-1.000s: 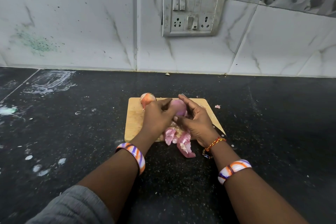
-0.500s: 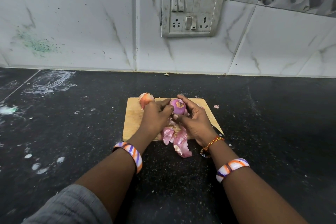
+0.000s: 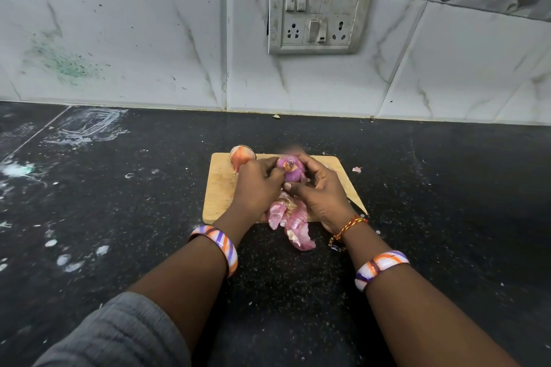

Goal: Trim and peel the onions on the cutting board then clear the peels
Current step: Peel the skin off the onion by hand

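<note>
While both hands cup the onion point(image 3: 290, 169) at frame centre above the cutting board point(image 3: 220, 188), the right hand point(image 3: 322, 191) clasps it steady so the left hand point(image 3: 256, 185) can pinch skin away; peels point(image 3: 290, 222) pile below.

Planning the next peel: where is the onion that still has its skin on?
In the head view, the unpeeled onion sits at the far left corner of the cutting board, just beyond the left hand and left of the purple onion both hands hold.
</note>
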The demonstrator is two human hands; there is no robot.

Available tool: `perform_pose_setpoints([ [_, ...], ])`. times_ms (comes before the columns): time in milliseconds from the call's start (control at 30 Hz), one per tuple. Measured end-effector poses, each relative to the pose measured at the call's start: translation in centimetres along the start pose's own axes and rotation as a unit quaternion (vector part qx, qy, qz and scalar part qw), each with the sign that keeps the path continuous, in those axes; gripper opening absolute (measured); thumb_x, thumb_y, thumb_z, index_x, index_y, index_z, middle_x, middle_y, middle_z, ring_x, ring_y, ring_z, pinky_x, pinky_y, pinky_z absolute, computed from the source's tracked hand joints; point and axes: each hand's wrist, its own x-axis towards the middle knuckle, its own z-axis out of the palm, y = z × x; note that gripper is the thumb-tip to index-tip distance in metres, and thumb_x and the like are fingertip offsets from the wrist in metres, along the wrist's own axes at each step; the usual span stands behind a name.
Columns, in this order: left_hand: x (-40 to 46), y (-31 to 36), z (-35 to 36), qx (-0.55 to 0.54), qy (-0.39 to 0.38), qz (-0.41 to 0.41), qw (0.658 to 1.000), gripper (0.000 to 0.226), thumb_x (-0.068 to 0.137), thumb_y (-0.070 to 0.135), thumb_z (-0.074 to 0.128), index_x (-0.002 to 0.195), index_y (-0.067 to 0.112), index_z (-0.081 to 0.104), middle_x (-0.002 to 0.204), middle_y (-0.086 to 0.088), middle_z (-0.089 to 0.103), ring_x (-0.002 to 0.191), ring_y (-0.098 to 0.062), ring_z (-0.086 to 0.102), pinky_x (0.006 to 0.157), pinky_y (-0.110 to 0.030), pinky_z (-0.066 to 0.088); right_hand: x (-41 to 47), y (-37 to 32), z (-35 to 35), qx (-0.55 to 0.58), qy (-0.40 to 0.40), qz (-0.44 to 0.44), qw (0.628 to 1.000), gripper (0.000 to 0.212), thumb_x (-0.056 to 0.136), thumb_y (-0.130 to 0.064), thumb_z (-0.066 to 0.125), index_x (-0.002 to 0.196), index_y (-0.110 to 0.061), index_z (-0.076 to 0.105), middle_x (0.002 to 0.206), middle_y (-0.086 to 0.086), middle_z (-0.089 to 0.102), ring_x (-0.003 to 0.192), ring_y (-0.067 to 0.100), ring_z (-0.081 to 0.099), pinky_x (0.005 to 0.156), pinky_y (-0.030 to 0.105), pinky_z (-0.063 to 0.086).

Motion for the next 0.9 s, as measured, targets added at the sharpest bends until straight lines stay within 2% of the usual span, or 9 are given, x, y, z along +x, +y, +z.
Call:
perform_pose_setpoints([
  [133, -0.11, 0.03, -0.13, 0.032, 0.059, -0.003, 0.998, 0.025, 0.086, -0.001, 0.048, 0.098, 0.003, 0.071, 0.083, -0.012, 0.071, 0.065, -0.017, 0.061, 0.061, -0.024, 0.051, 0.03, 0.20, -0.08, 0.014, 0.013, -0.007, 1.000, 0.058, 0.072, 0.017, 0.065, 0.119, -0.014, 0.053, 0.118, 0.007, 0.059, 0.101, 0.009, 0.058, 0.085, 0.019, 0.052],
  [233, 0.11, 0.21, -0.26, -0.036, 0.058, -0.035, 0.997, 0.025, 0.088, -0.005, 0.047, 0.104, -0.003, 0.066, 0.089, -0.010, 0.067, 0.062, -0.004, 0.058, 0.058, -0.006, 0.048, 0.22, 0.33, -0.14, 0.036, 0.029, 0.004, 0.999, 0.055, 0.074, 0.016, 0.064, 0.118, -0.014, 0.050, 0.114, 0.004, 0.057, 0.098, 0.010, 0.056, 0.080, 0.019, 0.053],
  [267, 0.24, 0.31, -0.26, -0.083, 0.054, -0.060, 0.993, 0.024, 0.089, -0.004, 0.047, 0.106, -0.004, 0.064, 0.091, -0.012, 0.066, 0.061, -0.004, 0.060, 0.062, -0.009, 0.051, 0.30, 0.30, -0.12, 0.047, 0.039, 0.008, 0.998, 0.054, 0.075, 0.016, 0.063, 0.118, -0.013, 0.048, 0.115, 0.005, 0.055, 0.095, 0.011, 0.056, 0.077, 0.019, 0.053],
  [333, 0.44, 0.19, -0.22, -0.139, 0.042, -0.083, 0.986, 0.020, 0.088, 0.003, 0.056, 0.106, -0.002, 0.064, 0.094, -0.016, 0.067, 0.068, -0.013, 0.065, 0.074, -0.025, 0.056, 0.41, 0.28, -0.03, 0.068, 0.056, 0.013, 0.996, 0.051, 0.077, 0.016, 0.061, 0.117, -0.012, 0.045, 0.118, 0.009, 0.050, 0.092, 0.011, 0.055, 0.073, 0.017, 0.055],
  [400, 0.26, 0.29, -0.17, -0.116, 0.018, -0.073, 0.990, 0.029, 0.080, 0.011, 0.069, 0.106, 0.000, 0.064, 0.097, -0.014, 0.069, 0.083, -0.021, 0.066, 0.081, -0.033, 0.055, 0.39, 0.30, 0.04, 0.071, 0.060, 0.014, 0.996, 0.050, 0.078, 0.013, 0.061, 0.117, -0.012, 0.043, 0.119, 0.009, 0.050, 0.091, 0.009, 0.056, 0.075, 0.018, 0.055],
  [533, -0.16, 0.66, -0.30, -0.060, 0.024, -0.040, 0.997, 0.038, 0.073, 0.011, 0.075, 0.108, 0.001, 0.064, 0.097, -0.006, 0.068, 0.084, -0.013, 0.064, 0.080, -0.021, 0.054, 0.44, 0.45, 0.10, 0.062, 0.055, 0.010, 0.996, 0.050, 0.078, 0.012, 0.063, 0.117, -0.012, 0.042, 0.120, 0.011, 0.050, 0.089, 0.007, 0.057, 0.073, 0.016, 0.054],
  [600, -0.16, 0.69, -0.39, -0.054, 0.037, -0.036, 0.997, 0.035, 0.075, 0.008, 0.073, 0.109, 0.000, 0.065, 0.098, -0.006, 0.067, 0.086, -0.013, 0.064, 0.081, -0.022, 0.053, 0.52, 0.60, 0.08, 0.061, 0.054, 0.007, 0.997, 0.051, 0.076, 0.012, 0.064, 0.116, -0.012, 0.042, 0.123, 0.013, 0.049, 0.093, 0.010, 0.057, 0.078, 0.019, 0.054],
  [767, -0.09, 0.54, -0.37, -0.052, 0.084, -0.034, 0.995, 0.019, 0.079, 0.003, 0.066, 0.096, -0.002, 0.069, 0.089, -0.011, 0.069, 0.068, -0.004, 0.060, 0.068, -0.013, 0.051, 0.49, 0.76, -0.03, 0.037, 0.061, 0.003, 0.997, 0.051, 0.074, 0.013, 0.066, 0.113, -0.013, 0.045, 0.127, 0.018, 0.049, 0.109, 0.023, 0.053, 0.097, 0.040, 0.048],
  [900, -0.05, 0.62, -0.26, -0.045, 0.082, -0.037, 0.995, 0.017, 0.077, 0.010, 0.071, 0.091, 0.000, 0.069, 0.082, -0.008, 0.067, 0.071, -0.010, 0.060, 0.069, -0.020, 0.052, 0.31, 0.54, 0.09, 0.038, 0.065, -0.003, 0.997, 0.053, 0.071, 0.013, 0.068, 0.110, -0.014, 0.044, 0.111, 0.006, 0.053, 0.097, 0.016, 0.057, 0.084, 0.030, 0.054],
])
